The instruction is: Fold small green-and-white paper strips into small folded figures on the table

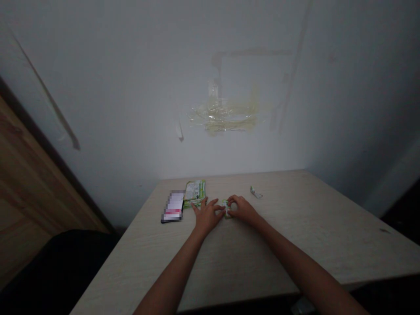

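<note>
A small green-and-white piece (pixel 226 209), perhaps a packet or card, lies on the table between my two hands. My right hand (pixel 243 208) has its thumb and fingers closed on the right side of this piece. On the other side, my left hand (pixel 206 216) is spread out low over the table, its thumb side at the piece's left edge. The other fingers of that hand reach toward a larger green-and-white packet (pixel 196 190), which has printed text. The fingers partly cover the small piece, so its exact kind is unclear.
A phone (pixel 173 206) with a blurred-out screen lies left of the larger packet. Toward the back right rests a crumpled scrap of wrapper (pixel 255 192). The pale wooden table (pixel 278 245) meets a wall (pixel 131 87) bearing peeling tape (pixel 226 117). Wooden boards (pixel 33 175) stand at left.
</note>
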Available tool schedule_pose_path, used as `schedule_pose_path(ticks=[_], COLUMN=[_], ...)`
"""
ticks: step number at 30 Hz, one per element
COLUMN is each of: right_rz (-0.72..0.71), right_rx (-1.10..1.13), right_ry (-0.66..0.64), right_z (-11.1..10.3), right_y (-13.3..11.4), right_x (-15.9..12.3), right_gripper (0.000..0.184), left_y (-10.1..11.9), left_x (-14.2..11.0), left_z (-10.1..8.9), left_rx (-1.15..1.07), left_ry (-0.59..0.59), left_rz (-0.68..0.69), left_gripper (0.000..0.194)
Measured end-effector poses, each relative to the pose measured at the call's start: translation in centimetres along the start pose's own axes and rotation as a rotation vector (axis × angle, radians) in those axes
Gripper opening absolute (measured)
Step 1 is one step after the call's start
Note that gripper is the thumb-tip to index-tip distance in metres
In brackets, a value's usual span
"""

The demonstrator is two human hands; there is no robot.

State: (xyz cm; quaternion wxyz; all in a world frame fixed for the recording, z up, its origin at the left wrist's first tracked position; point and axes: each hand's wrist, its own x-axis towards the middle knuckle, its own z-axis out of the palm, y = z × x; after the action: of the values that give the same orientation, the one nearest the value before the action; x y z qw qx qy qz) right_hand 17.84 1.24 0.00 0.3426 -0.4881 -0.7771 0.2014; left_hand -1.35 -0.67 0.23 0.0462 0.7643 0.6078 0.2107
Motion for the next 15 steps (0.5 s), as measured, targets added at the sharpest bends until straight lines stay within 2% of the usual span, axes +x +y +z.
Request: schedule_pose_path(ticks=[9,15], right_rz=[-0.034,-0.089], right_rx=[0.007,0.027], right_ry=[-0.071,-0.084], right_z=[-0.31,-0.63], right_y=[0.46,0.59], right_x=[-0.13,-0.48], right_gripper=[0.051,0.05], left_y=[0.12,-0.11], left_x=[-0.04,0.03], left_z=[-0.13,0.16], left_rx=[0.024,0.02], left_ry=[-0.006,0.009], left_rz=[-0.019,-0.006], left_gripper=[0.024,0.023])
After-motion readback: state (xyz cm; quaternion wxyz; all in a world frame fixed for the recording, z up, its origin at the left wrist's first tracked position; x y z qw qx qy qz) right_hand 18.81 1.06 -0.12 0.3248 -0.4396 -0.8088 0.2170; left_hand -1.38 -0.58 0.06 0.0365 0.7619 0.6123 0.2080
